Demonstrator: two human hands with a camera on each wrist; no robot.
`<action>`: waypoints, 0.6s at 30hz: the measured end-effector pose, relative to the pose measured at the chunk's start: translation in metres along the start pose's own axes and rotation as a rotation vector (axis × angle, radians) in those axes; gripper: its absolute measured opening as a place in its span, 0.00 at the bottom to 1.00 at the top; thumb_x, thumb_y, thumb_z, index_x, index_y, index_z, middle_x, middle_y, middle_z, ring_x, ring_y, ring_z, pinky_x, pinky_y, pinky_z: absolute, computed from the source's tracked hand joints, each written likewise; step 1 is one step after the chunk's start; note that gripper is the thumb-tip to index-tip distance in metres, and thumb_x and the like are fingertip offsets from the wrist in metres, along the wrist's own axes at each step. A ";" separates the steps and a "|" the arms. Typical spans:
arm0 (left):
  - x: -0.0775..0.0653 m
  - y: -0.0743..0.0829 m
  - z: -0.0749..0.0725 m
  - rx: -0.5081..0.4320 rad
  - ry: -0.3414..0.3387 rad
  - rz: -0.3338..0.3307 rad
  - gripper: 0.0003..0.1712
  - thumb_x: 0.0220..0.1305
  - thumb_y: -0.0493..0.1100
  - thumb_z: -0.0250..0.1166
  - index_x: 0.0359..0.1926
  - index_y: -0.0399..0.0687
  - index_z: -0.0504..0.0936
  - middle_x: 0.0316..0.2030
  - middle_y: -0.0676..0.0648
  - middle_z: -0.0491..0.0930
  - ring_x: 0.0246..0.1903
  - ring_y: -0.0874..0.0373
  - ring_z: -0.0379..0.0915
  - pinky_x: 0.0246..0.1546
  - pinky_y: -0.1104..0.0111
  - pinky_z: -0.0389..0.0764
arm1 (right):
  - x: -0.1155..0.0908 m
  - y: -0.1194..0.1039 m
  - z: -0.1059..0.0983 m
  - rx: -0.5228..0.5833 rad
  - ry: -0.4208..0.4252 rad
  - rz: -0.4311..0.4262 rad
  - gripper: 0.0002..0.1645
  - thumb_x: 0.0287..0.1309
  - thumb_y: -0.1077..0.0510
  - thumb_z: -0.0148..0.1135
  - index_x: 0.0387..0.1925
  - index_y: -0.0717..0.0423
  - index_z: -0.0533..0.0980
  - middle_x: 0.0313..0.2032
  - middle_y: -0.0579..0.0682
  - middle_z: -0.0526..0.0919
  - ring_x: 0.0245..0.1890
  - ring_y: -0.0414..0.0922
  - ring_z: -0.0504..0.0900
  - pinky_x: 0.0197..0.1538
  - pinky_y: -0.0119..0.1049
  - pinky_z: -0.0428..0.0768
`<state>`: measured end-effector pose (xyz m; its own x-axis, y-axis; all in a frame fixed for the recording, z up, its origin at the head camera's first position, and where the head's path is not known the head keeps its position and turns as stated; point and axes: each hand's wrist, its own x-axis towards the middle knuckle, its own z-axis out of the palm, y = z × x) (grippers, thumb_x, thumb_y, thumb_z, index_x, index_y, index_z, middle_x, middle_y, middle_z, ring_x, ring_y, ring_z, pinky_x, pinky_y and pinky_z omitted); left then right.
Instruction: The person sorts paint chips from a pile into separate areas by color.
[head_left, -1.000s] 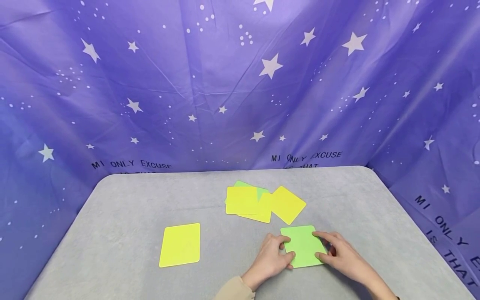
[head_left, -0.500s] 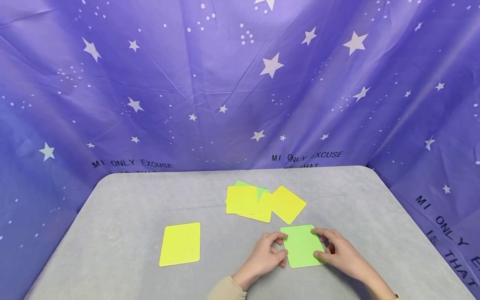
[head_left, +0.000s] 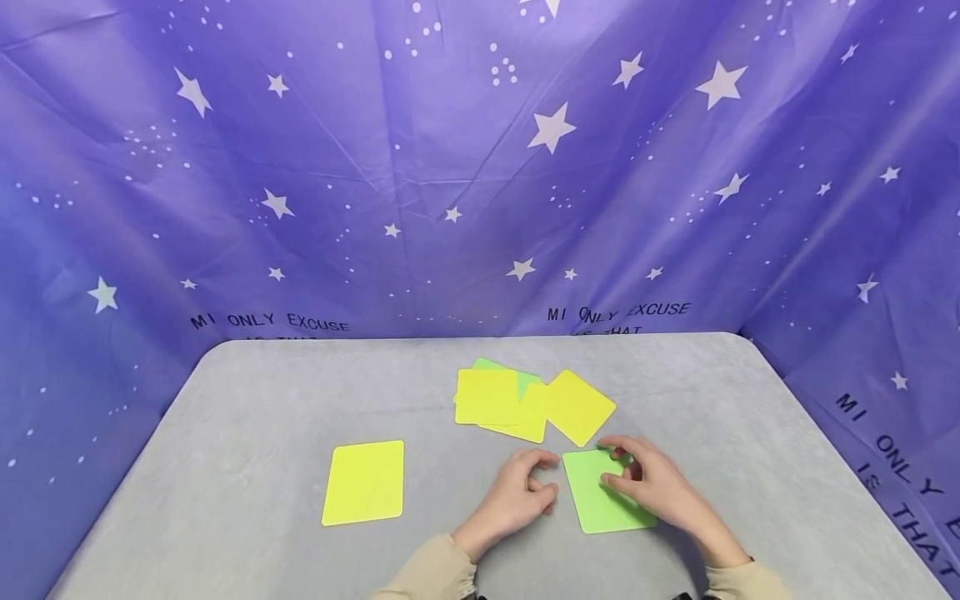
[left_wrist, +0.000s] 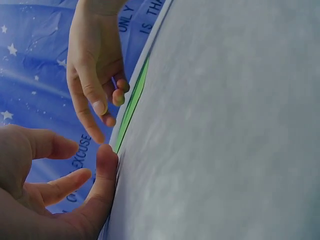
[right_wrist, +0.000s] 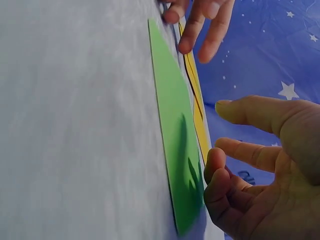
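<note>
A green square card (head_left: 603, 510) lies flat at the right front of the grey table. Over its right part hovers my right hand (head_left: 663, 487), fingers loosely bent and holding nothing; its shadow falls on the card in the right wrist view (right_wrist: 175, 120). Just left of the card is my left hand (head_left: 513, 493), fingers relaxed with a gap between thumb and index, apart from the card. From the left wrist, the green card (left_wrist: 134, 102) appears as a thin sliver beyond the left hand's fingertips.
On the grey table (head_left: 247, 467), a yellow card (head_left: 365, 483) lies alone at left. Behind the hands, a yellow card (head_left: 487, 397) overlaps another yellow card and a green card (head_left: 528, 383); a further yellow card (head_left: 579, 408) adjoins them. A purple starry curtain (head_left: 420, 167) surrounds the table.
Both hands have let go of the green card's edges. The left hand has drawn back left; the right has lifted and shifted up and left over the card. The cards stay in place.
</note>
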<state>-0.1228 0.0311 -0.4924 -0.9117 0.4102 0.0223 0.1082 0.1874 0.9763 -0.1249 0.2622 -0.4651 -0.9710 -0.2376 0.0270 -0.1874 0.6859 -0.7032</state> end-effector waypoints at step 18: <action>0.006 -0.009 -0.089 0.135 0.242 0.018 0.19 0.58 0.32 0.62 0.52 0.32 0.78 0.49 0.35 0.76 0.47 0.43 0.76 0.48 0.56 0.76 | 0.051 -0.041 0.051 0.258 0.073 -0.007 0.22 0.54 0.69 0.65 0.53 0.66 0.76 0.47 0.60 0.79 0.37 0.45 0.78 0.37 0.32 0.77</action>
<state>-0.1644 -0.0479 -0.4816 -0.9756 0.1923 0.1056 0.1618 0.3059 0.9382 -0.1589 0.1869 -0.4705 -0.9798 -0.1845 0.0769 -0.1587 0.4839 -0.8606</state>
